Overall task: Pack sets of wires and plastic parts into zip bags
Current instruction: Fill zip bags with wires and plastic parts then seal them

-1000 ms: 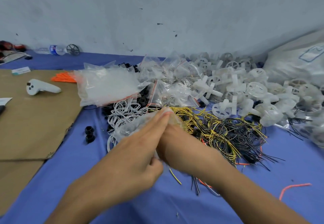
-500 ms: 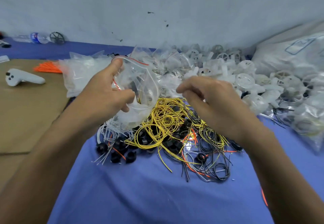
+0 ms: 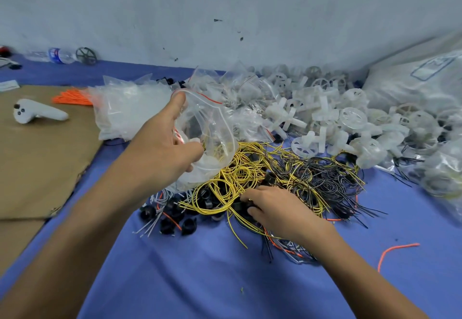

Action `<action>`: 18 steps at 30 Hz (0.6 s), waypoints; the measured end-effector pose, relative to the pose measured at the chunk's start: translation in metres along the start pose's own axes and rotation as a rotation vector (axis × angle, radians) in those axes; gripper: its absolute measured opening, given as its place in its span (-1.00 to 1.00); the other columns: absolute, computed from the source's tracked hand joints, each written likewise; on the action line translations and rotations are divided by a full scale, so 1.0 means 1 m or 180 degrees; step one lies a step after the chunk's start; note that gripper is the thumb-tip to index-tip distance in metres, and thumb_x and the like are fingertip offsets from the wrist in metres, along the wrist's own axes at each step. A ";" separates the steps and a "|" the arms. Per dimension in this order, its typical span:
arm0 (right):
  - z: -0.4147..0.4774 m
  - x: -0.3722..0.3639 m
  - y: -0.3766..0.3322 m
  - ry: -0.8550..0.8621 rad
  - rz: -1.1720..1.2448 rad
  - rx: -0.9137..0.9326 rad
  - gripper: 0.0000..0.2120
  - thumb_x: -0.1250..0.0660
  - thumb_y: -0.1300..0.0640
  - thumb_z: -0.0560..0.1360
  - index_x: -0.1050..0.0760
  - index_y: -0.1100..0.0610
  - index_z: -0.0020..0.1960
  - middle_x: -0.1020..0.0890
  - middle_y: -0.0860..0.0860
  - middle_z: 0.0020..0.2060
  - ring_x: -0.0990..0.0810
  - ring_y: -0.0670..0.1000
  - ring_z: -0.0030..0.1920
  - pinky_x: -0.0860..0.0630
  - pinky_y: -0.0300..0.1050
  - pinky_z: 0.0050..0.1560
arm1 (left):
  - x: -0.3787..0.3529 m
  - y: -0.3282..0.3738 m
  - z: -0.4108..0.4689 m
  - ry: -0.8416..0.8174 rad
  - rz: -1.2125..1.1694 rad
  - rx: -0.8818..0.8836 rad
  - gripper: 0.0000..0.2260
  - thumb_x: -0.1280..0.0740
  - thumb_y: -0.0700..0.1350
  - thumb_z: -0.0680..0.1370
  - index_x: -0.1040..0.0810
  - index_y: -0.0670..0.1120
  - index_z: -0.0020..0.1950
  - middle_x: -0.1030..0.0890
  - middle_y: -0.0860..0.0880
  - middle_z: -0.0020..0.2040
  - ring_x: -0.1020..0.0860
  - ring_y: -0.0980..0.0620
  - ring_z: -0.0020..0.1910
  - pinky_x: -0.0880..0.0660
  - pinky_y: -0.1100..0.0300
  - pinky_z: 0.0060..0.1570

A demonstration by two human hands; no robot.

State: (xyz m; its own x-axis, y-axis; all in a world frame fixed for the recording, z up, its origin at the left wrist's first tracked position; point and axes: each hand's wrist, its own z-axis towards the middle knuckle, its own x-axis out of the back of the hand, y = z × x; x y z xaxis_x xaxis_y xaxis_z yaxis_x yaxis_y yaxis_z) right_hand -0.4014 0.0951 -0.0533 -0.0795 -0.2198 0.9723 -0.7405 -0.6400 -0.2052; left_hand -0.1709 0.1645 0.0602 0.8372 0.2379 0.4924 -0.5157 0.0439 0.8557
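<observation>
Left hand (image 3: pixel 162 148): raised above the far left edge of the wire heap, thumb up along the mouth and fingers curled round the side of a zip bag (image 3: pixel 212 131), gripping it.
Zip bag: clear plastic with a red seal strip, mouth gaping open, hanging from the left hand just above the yellow wires (image 3: pixel 240 168). Pale lump low inside. Thin yellowish strands either inside or merely seen through the plastic, impossible to tell which.
Right hand (image 3: pixel 272 206): lower and nearer than the left hand, palm down on the wire heap, fingers bent into the tangle against one of the black plastic parts (image 3: pixel 167 223). Impossible to tell whether anything is actually pinched.
Yellow wires: looped heap directly beneath the left hand and under the fingertips of the right hand.
Black wires (image 3: pixel 325 181): tangled heap just right of the right hand, with a few orange strands mixed in.
Black plastic parts: small ring-shaped pieces scattered left of the right hand, among pale wire ends.
White plastic parts (image 3: pixel 337 123): large pile of wheels and cross-shaped pieces beyond the right hand.
Bundle of clear bags (image 3: pixel 130 108): just beyond the left hand, to its left, lying flat.
Large sack (image 3: pixel 412 86): far beyond the right hand, translucent, contents not discernible.
Orange wires (image 3: pixel 72 97): bundle well left of the left hand, on cardboard (image 3: pixel 37 163).
White controller (image 3: pixel 37 115): on the cardboard, farther left again.
Blue cloth (image 3: pixel 200 281): beneath both hands and the heaps.
</observation>
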 end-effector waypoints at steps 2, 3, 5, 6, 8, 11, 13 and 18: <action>-0.003 0.003 0.002 -0.0012 0.0051 0.0034 -0.73 -0.16 0.04 0.60 -0.41 -0.09 0.29 -0.53 -0.02 0.11 -0.53 0.11 0.11 -0.51 0.03 0.05 | -0.001 0.002 -0.003 -0.0024 -0.0010 0.0065 -0.11 -0.31 -0.08 0.29 -0.04 0.22 0.58 -0.49 0.40 -0.31 -0.65 0.00 -0.34 -0.48 0.21 -0.38; -0.005 0.006 0.003 0.0023 0.0106 0.0037 -0.74 -0.16 0.05 0.60 -0.42 -0.09 0.28 -0.52 -0.03 0.09 -0.53 0.09 0.10 -0.49 0.02 0.06 | -0.001 0.004 -0.005 -0.0043 -0.0007 0.0077 -0.11 -0.31 -0.09 0.30 -0.04 0.24 0.58 -0.46 0.34 -0.29 -0.64 -0.07 -0.32 -0.50 0.16 -0.35; -0.011 0.019 0.006 0.0221 0.0224 0.0027 -0.76 -0.18 0.06 0.59 -0.43 -0.09 0.23 -0.53 -0.07 0.05 -0.52 0.03 0.07 -0.48 -0.03 0.04 | 0.000 0.008 -0.008 -0.0082 0.0015 0.0087 -0.11 -0.30 -0.10 0.30 -0.01 0.27 0.57 -0.39 0.29 -0.25 -0.61 -0.21 -0.25 -0.52 0.08 -0.35; -0.015 0.029 0.008 0.0366 0.0295 0.0020 -0.78 -0.19 0.06 0.58 -0.44 -0.10 0.20 -0.53 -0.13 0.00 -0.53 -0.05 0.02 -0.46 -0.08 0.00 | 0.000 0.010 -0.010 -0.0097 0.0036 0.0100 -0.10 -0.29 -0.10 0.30 0.00 0.29 0.56 -0.37 0.28 -0.24 -0.59 -0.25 -0.22 -0.52 0.03 -0.34; -0.023 0.052 0.008 0.0697 0.0555 0.0018 -0.81 -0.23 0.06 0.56 -0.47 -0.12 0.14 -0.53 -0.19 -0.13 -0.50 -0.22 -0.12 -0.38 -0.25 -0.17 | 0.000 0.011 -0.012 -0.0121 0.0091 0.0114 -0.10 -0.30 -0.11 0.32 0.02 0.32 0.55 -0.33 0.26 -0.22 -0.56 -0.31 -0.21 -0.49 -0.06 -0.35; -0.036 0.088 -0.001 0.1140 0.1580 0.0117 -0.83 -0.28 0.08 0.56 -0.49 -0.14 0.10 -0.56 -0.10 -0.23 -0.48 -0.16 -0.28 -0.37 -0.30 -0.28 | -0.002 0.009 -0.013 -0.0136 0.0205 0.0079 -0.12 -0.32 -0.27 0.45 0.03 0.33 0.55 -0.28 0.23 -0.17 -0.51 -0.37 -0.26 -0.44 -0.11 -0.42; -0.043 0.108 -0.018 0.1315 0.2512 0.0437 -0.83 -0.30 0.11 0.54 -0.51 -0.11 0.09 -0.55 -0.02 -0.21 -0.49 -0.03 -0.25 -0.43 -0.13 -0.23 | -0.004 0.007 -0.013 -0.0139 0.0221 0.0045 -0.12 -0.30 -0.32 0.46 0.04 0.34 0.55 -0.30 0.22 -0.17 -0.49 -0.30 -0.36 -0.44 -0.05 -0.46; -0.037 0.120 -0.065 0.1395 0.3094 0.0989 -0.83 -0.36 0.18 0.54 -0.49 0.03 0.11 -0.59 0.00 -0.14 -0.57 0.03 -0.15 -0.52 -0.10 -0.14 | -0.008 0.006 -0.016 -0.0261 0.0012 -0.0055 -0.11 -0.31 -0.33 0.45 0.02 0.33 0.56 -0.55 -0.17 -0.30 -0.39 0.10 -0.50 -0.37 0.22 -0.52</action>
State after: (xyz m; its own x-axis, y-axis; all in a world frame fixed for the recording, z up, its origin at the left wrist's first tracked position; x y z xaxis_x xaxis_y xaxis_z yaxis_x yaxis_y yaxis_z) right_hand -0.3876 0.1369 0.0812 -0.8100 -0.4883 0.3249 -0.0401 -0.5065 -0.8613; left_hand -0.1837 0.1789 0.0590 0.8470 0.1579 0.5076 -0.5213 0.0601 0.8513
